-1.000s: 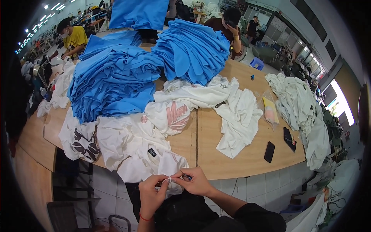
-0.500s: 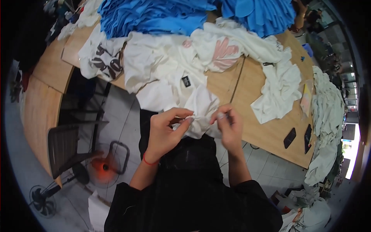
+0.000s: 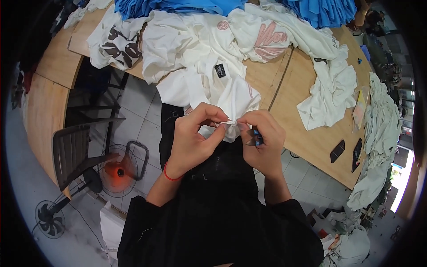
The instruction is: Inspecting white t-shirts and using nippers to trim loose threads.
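Observation:
A white garment [image 3: 202, 82] with a black neck label [image 3: 220, 70] hangs over the near table edge toward my lap. My left hand [image 3: 193, 140], with a red string on its wrist, pinches a small edge of this cloth between thumb and fingertips. Close against it, the thumb and forefinger of my right hand [image 3: 267, 138] are closed on the same bunched bit. Tucked in the right palm is a small cutting tool, seemingly thread snips [image 3: 254, 138], with dark blades and a blue part; its rest is hidden by the fingers.
Blue folded fabric [image 3: 320, 11] is heaped at the far side of the wooden table [image 3: 289, 95]. White garments with pink lettering [image 3: 270, 40] and dark print [image 3: 120, 46] lie about. Two dark phones [image 3: 337, 151] rest at right. A chair [image 3: 71, 153] and fans [image 3: 120, 172] stand at left.
My right hand has come in to the left and now meets the cloth edge beside my left fingertips. The view has shifted, so the table appears higher.

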`<state>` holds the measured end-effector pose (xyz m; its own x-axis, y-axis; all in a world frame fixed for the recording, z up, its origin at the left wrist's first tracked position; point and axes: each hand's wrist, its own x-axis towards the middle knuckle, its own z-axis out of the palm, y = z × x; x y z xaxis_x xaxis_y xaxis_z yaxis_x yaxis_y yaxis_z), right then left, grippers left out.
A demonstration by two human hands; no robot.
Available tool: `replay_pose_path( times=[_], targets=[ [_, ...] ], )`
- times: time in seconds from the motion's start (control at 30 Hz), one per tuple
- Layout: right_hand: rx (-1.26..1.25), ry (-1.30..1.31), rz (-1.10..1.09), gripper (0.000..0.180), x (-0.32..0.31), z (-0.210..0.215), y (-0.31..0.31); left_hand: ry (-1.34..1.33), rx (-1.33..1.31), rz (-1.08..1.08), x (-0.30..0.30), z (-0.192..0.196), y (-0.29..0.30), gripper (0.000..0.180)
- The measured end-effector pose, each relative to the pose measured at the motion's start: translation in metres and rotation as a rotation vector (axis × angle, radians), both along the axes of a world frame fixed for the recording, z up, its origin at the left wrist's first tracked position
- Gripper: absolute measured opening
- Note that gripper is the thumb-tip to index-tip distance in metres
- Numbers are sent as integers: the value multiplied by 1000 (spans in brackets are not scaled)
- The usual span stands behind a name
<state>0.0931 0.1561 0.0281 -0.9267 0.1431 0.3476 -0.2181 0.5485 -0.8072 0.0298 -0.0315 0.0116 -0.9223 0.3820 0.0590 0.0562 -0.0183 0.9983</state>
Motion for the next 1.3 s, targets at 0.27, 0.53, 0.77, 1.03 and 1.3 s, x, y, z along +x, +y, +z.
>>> replay_pose_path(
  times=[0.27, 0.53, 0.77, 1.03, 1.3],
  targets=[
    [-415, -173, -26, 29, 5, -9, 13, 55, -39, -9, -2, -7, -3, 18],
    [-26, 28, 5, 21, 1, -21, 2, 104, -48, -109, -5, 1, 2, 16],
    [-720, -311, -48, 7, 14, -28, 8, 52, -69, -47, -4, -7, -1, 19],
    [-619, -302, -57, 6, 9, -28, 0, 290, -220, -115, 0, -15, 3, 24],
    [-390, -124, -179, 5, 13, -40, 28, 225, -224, -102, -7, -16, -8, 23]
  ],
)
